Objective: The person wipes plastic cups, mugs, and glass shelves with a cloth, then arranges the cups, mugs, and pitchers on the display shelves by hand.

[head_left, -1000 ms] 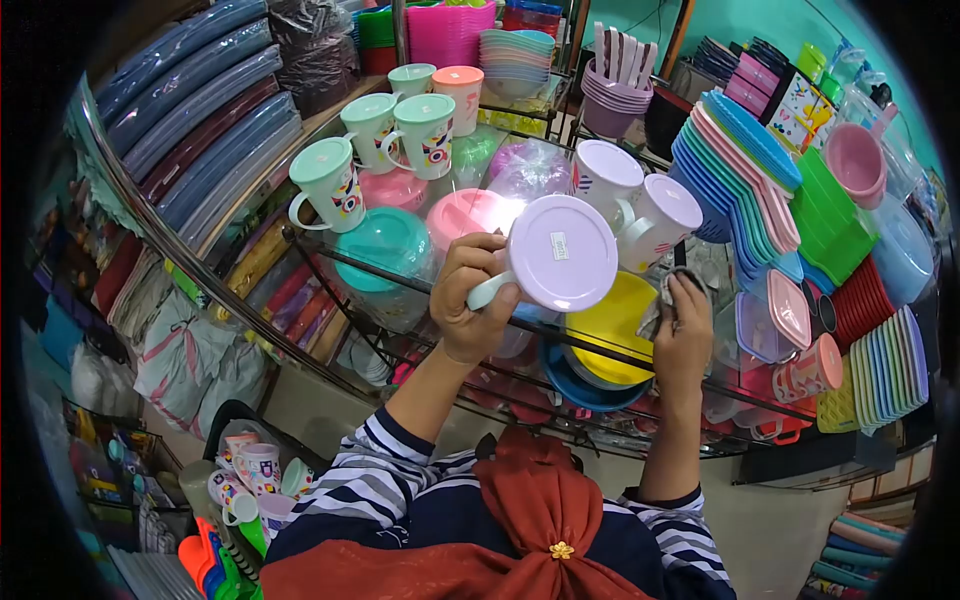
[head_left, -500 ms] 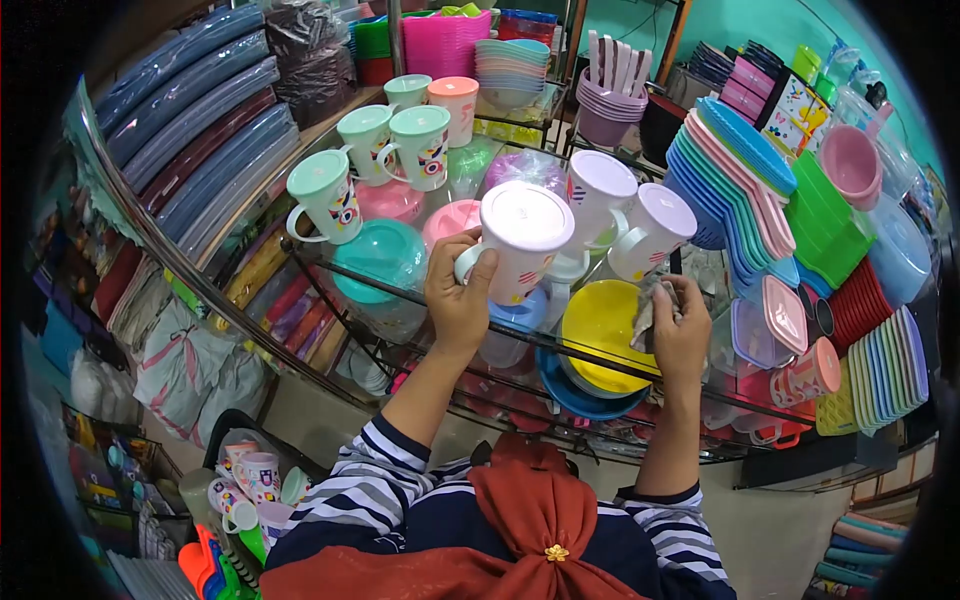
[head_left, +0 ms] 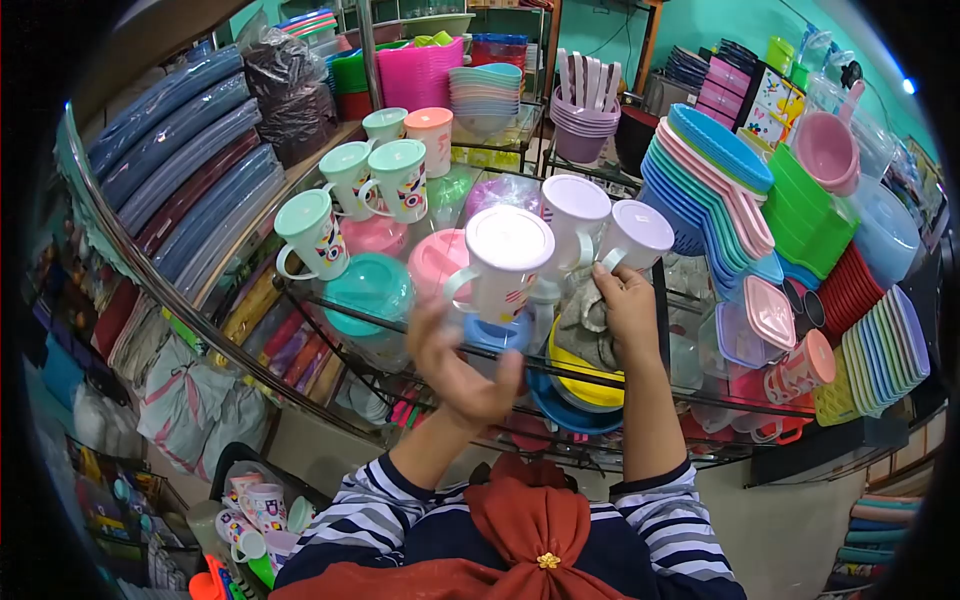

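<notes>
One blurred left hand | yellow bowl partly hidden behind gray cloth

White mug, pale lid on, handle left, upright on shelf near two lilac-lidded mugs, also upright. Grey cloth crumpled, above yellow bowl.

The one view looks out from the wearer's head, facing forward and steeply down over the torso at the near bottom edge. Left hand and right hand sit close, mid-view; the wide, curved field reaches past the display shelf to the teal wall.
</notes>
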